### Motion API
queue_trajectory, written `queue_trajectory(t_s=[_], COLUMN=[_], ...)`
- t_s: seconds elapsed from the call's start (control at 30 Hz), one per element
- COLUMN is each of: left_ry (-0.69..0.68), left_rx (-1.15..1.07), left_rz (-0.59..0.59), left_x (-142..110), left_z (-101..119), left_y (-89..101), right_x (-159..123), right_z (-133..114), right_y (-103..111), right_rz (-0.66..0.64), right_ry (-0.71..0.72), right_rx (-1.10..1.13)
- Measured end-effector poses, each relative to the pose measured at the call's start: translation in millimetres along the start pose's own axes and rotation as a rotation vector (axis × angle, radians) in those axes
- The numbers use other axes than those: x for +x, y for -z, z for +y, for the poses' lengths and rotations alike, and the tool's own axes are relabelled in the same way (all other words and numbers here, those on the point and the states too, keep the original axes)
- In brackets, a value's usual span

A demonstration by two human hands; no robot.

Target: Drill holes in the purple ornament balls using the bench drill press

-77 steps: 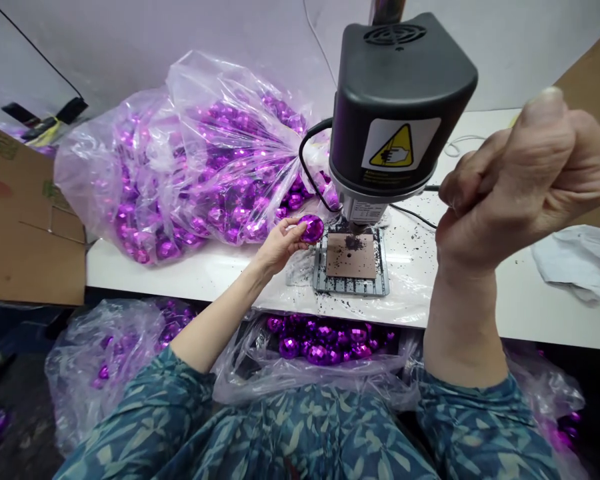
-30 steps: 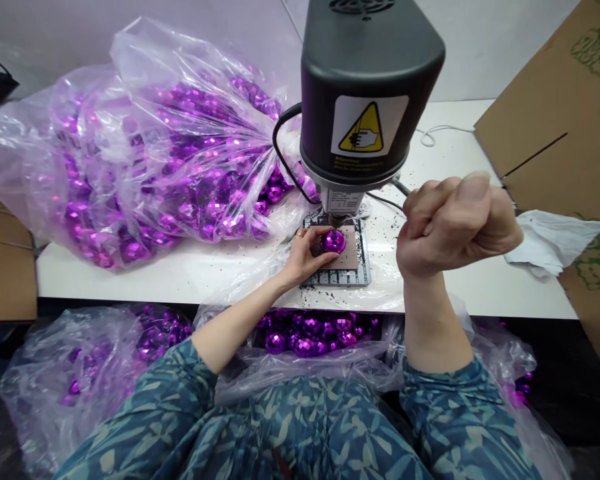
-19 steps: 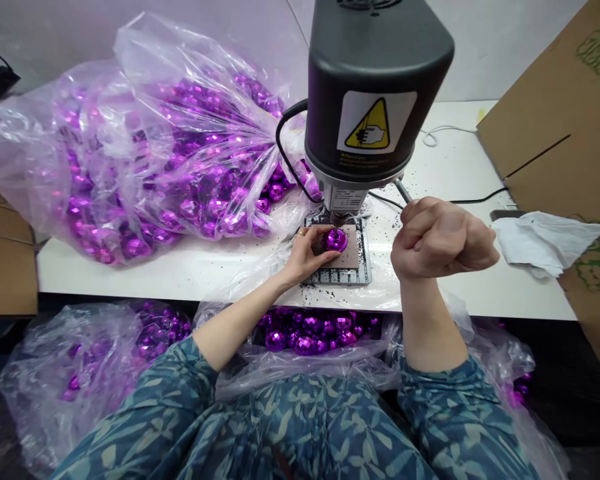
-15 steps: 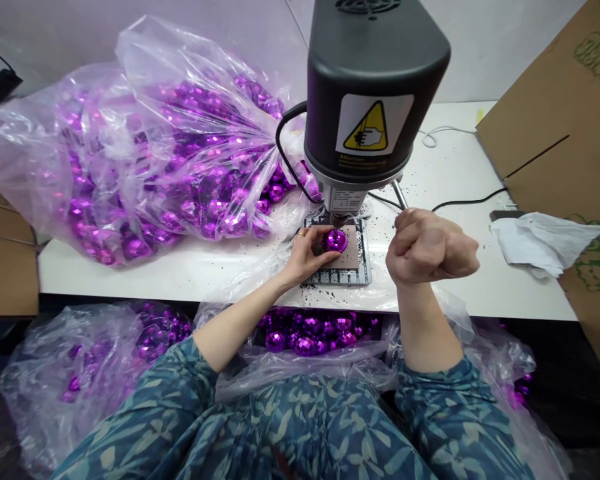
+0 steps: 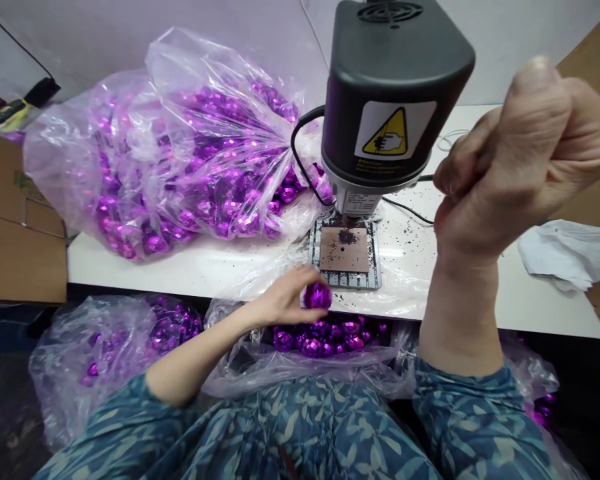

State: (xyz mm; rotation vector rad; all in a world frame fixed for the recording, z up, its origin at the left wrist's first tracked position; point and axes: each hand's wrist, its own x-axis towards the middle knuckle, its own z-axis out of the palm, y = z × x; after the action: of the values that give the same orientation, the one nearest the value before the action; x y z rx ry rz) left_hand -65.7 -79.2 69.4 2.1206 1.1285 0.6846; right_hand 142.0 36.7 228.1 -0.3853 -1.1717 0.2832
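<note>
My left hand (image 5: 285, 299) holds a faceted purple ball (image 5: 317, 295) at the table's front edge, just above an open plastic bag of purple balls (image 5: 325, 333) below the table. My right hand (image 5: 515, 153) is raised close to the camera, closed in a fist round the drill press lever (image 5: 427, 178), of which only a short dark piece shows. The black drill press head (image 5: 395, 93) stands over a brown pad on a grey slotted plate (image 5: 345, 252), which is bare apart from dark shavings.
A big clear bag full of purple balls (image 5: 180, 153) lies on the white table (image 5: 180, 267) to the left. Another bag of balls (image 5: 115, 347) sits on the floor at left. Cardboard boxes (image 5: 10, 227) flank both sides. White crumpled paper (image 5: 570, 253) lies at right.
My left hand has taken the ball off the plate and drawn it back to the table's front edge. My right hand has swung up with the lever, toward the camera.
</note>
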Motion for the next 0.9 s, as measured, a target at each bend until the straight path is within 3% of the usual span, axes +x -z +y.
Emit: queue_trajectory(t_s=[0.03, 0.1, 0.2, 0.3, 0.37, 0.43, 0.53, 0.6, 0.73, 0.8, 0.9], left_ry=[0.014, 0.095, 0.191, 0.208, 0.179, 0.124, 0.057, 0.114, 0.237, 0.236, 0.177], left_rx=[0.029, 0.136, 0.269, 0.219, 0.148, 0.114, 0.288, 0.468, 0.623, 0.627, 0.664], left_rz=[-0.140, -0.281, -0.334, -0.292, -0.264, -0.220, 0.079, 0.231, 0.245, 0.230, 0.208], left_x=[-20, -60, -104, -109, -87, -49, 26, 79, 154, 168, 166], left_z=[1, -3, -12, -12, -6, -4, -22, -49, -104, -121, -133], left_y=[0.2, -8.8, -30.5, -27.9, -5.8, 25.0, 65.5, 79.8, 80.4, 74.9, 70.3], right_x=[-1, -3, -3, -1, 0, 0, -1, -2, -4, -5, -5], right_z=[-1, -2, -4, -3, -4, -5, -7, -8, -5, -4, -3], right_y=[1, 1, 1, -1, -2, -2, -2, -2, 0, 1, 1], right_rz=[0.005, 0.017, 0.034, 0.043, 0.027, 0.009, 0.015, 0.017, 0.019, 0.028, 0.046], right_ry=[-0.015, -0.035, -0.057, -0.024, 0.000, -0.004, -0.019, -0.006, 0.013, 0.002, 0.015], right_rx=[-0.014, -0.029, -0.022, 0.018, 0.035, 0.026, 0.006, 0.006, -0.027, -0.038, -0.019])
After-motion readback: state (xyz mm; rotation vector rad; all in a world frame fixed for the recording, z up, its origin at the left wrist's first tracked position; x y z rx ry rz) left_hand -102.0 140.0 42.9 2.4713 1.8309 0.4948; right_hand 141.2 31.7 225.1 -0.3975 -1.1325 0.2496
